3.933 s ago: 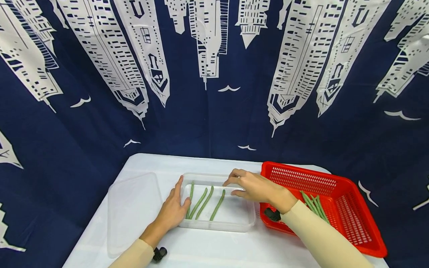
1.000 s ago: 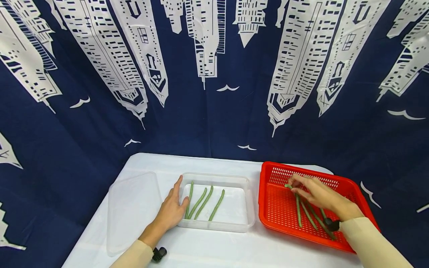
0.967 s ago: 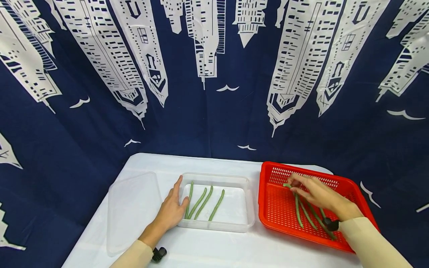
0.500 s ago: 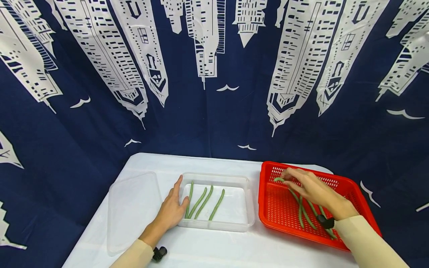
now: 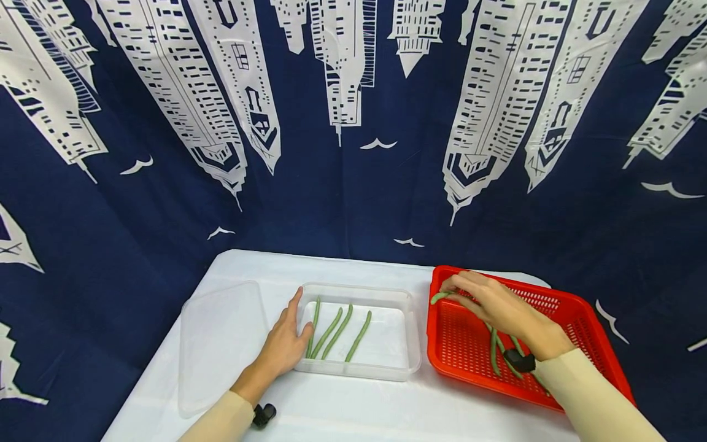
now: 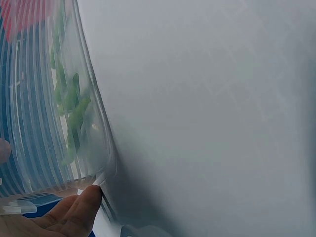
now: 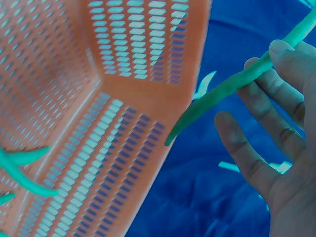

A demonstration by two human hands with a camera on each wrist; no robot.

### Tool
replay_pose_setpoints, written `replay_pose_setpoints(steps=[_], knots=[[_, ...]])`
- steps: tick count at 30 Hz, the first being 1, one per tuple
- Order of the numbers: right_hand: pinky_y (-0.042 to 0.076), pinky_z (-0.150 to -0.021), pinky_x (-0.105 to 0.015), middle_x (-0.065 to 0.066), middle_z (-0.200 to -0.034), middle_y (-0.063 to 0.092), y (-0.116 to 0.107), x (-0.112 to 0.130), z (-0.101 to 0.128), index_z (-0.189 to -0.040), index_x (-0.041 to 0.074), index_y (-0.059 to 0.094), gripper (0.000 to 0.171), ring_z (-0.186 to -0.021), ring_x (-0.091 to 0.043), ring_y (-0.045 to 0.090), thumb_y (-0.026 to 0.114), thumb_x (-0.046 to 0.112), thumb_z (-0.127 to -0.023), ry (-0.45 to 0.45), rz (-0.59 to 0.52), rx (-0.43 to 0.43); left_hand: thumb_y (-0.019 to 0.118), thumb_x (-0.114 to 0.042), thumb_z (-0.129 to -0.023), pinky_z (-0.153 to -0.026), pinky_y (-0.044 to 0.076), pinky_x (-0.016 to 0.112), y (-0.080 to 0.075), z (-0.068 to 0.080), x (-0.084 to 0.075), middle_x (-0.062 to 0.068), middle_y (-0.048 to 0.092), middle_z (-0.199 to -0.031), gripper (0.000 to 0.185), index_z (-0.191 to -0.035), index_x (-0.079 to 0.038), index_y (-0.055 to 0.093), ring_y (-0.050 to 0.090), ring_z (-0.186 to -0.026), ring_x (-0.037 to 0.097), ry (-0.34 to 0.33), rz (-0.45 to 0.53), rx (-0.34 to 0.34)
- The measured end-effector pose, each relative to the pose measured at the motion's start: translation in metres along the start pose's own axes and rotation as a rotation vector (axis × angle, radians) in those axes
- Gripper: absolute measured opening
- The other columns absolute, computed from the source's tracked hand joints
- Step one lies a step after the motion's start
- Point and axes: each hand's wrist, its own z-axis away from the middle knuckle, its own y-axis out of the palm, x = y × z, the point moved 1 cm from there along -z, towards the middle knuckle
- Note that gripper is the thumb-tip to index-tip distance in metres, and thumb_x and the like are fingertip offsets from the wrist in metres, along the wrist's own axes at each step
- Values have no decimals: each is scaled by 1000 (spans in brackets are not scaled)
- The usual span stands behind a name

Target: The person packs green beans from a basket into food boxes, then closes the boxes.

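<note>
My right hand pinches a green bean between thumb and fingers, over the back left part of the red basket. One end of that bean sticks out left of the fingertips in the head view. Several more green beans lie in the basket, partly hidden under the hand and wrist. My left hand rests with extended fingers against the left side of the clear plastic container. Inside the container, several green beans lie lengthwise, side by side, toward its left half.
A translucent flat lid lies on the white table, left of the container. The basket stands close to the container's right side. Behind the table hangs a dark blue cloth printed with white buildings.
My right hand went from the container into the basket, took a green bean, and has since moved left and up with it. The left hand stays at the container.
</note>
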Motion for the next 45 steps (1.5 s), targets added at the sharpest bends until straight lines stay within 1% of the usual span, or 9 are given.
replay_pose_setpoints(steps=[3,11,14,19,24,27,35,40,45], knots=[[50,-106,-4,14,-119,77,0,6,-9,-124,25,80,40,-109,-10,74,92,0,-96,-36,12,2,61,-25,-116,-126,50,76,0,-1,0,34,56,-169,85,-189,-21,17,58,-156,59,2,-3,1],[64,-94,-23,10,-115,78,5,19,-32,-125,25,84,46,-105,-9,71,95,-3,-91,-152,44,-58,60,-26,-116,-126,50,76,-1,-3,-2,34,57,-168,85,-189,-22,17,59,-156,58,3,-2,4],[65,-92,-23,9,-116,80,9,24,-39,-124,24,86,42,-105,-10,73,94,-3,-92,-176,30,-64,61,-26,-116,-126,50,76,-1,-3,-3,34,57,-168,85,-189,-22,17,60,-155,58,4,-2,7],[67,-88,-23,6,-117,80,17,34,-48,-124,23,86,36,-105,-11,75,92,1,-96,-175,6,-31,60,-26,-116,-126,50,76,0,-3,-3,34,56,-169,85,-189,-23,16,58,-157,58,3,-1,18],[71,-87,-29,4,-114,81,28,43,-58,-122,20,86,33,-103,-12,76,93,2,-95,-208,19,-33,60,-27,-117,-126,50,77,-1,-2,-4,34,55,-170,85,-189,-24,15,58,-157,58,-3,0,24],[70,-86,-27,3,-113,81,33,47,-64,-122,18,87,32,-102,-12,76,93,3,-95,-227,11,-20,60,-27,-116,-126,49,77,-1,-2,-4,34,55,-170,85,-189,-24,16,58,-157,58,-6,3,23],[70,-84,-25,4,-113,80,48,54,-72,-116,21,88,29,-104,-13,77,97,7,-93,-309,68,22,61,-27,-116,-126,50,76,0,-3,-3,33,57,-168,85,-189,-24,17,59,-156,58,-8,-2,17],[70,-86,-25,5,-113,79,55,59,-75,-116,23,87,26,-104,-12,77,96,10,-95,-329,74,55,61,-26,-116,-126,50,76,-1,-2,-3,34,56,-169,85,-188,-22,17,59,-156,58,-7,4,16],[69,-83,-25,7,-113,79,61,64,-78,-117,26,88,23,-105,-11,76,95,14,-98,-326,85,94,61,-25,-116,-125,50,77,-1,-1,-3,34,56,-169,85,-189,-22,17,59,-156,59,-9,9,15]])
